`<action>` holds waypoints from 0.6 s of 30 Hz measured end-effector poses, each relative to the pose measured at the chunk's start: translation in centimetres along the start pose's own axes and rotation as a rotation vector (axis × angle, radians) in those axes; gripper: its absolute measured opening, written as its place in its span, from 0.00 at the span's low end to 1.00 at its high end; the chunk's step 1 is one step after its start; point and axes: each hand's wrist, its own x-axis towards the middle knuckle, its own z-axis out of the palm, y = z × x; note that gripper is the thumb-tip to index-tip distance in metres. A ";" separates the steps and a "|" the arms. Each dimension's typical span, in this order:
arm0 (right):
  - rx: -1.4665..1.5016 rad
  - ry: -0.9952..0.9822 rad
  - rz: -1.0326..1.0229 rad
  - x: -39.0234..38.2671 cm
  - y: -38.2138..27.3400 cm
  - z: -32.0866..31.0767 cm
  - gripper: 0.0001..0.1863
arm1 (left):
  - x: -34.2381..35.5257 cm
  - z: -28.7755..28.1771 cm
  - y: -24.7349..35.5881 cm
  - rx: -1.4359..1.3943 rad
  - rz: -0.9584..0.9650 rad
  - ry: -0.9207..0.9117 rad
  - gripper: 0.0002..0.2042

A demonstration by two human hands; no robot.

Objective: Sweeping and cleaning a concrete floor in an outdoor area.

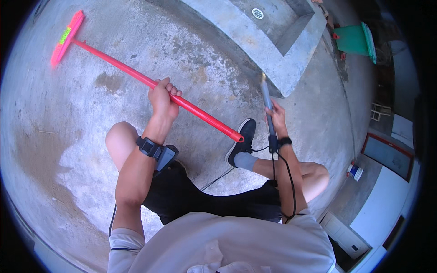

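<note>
My left hand (164, 98) is wrapped round the red handle of a broom (120, 66). The broom lies slantwise across my front, its pink head with a yellow-green band of bristles at the upper left. Its hollow handle end points down toward my dark shoe (243, 136). In my right hand (276, 117), fingers closed round it, is a slim grey rod (266, 93) with a pale yellowish tip. That tip points up at the corner of a raised concrete basin edge (291, 68); whether it touches there I cannot tell. What kind of tool the rod is does not show.
A floor drain (257, 13) sits inside the concrete basin. Beyond it stands a green bin (353, 40). A small white-and-blue bucket (355, 172) is at the right by the wall. Black cables hang by my right forearm and run between my legs. Sand lies on the floor at left.
</note>
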 end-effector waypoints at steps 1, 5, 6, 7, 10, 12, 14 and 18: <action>-0.029 -0.050 -0.035 1.9 -1.6 2.1 0.28 | 0.1 -0.6 0.2 -0.001 0.001 -0.008 0.10; 0.067 -0.177 -0.103 8.3 -6.5 10.6 0.27 | -0.3 -1.2 0.6 0.013 -0.003 -0.012 0.11; 0.066 -0.177 -0.099 8.4 -6.5 12.3 0.27 | -0.6 -1.4 0.7 0.014 -0.006 -0.009 0.11; -0.013 -0.161 -0.024 8.6 -6.8 13.6 0.28 | -0.9 -1.3 0.9 0.012 -0.008 -0.008 0.11; -0.357 -0.283 -0.045 5.7 -6.2 12.3 0.29 | -1.4 -1.5 1.5 0.003 0.012 0.004 0.10; -0.404 -0.140 -0.032 3.0 -3.1 8.6 0.28 | -1.8 -1.7 2.2 -0.023 -0.016 0.004 0.10; -0.162 0.065 0.060 0.5 -2.0 3.6 0.28 | -2.2 -0.8 1.9 -0.016 -0.032 -0.008 0.10; -0.286 0.061 0.069 2.8 -4.0 5.7 0.27 | -2.2 -0.5 2.4 -0.071 -0.011 -0.015 0.10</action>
